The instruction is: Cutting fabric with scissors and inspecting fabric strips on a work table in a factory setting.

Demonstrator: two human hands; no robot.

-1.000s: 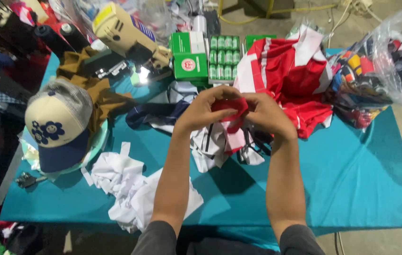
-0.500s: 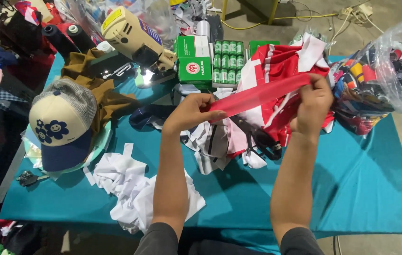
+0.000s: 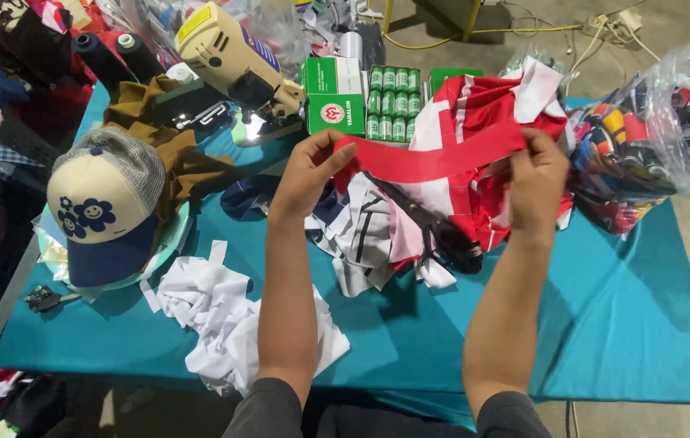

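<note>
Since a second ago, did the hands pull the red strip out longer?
Yes. The left hand and right hand have spread apart, stretching the red strip flat above the fabric pile; earlier they were bunched together.

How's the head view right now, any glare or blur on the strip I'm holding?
Head view: the red strip between left hand and right hand is sharp; glare on the clear plastic bag; a small lamp glows under the sewing machine.

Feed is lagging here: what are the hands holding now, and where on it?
A red fabric strip, stretched above the table: the left hand pinches its left end, and the right hand pinches its right end.
</note>
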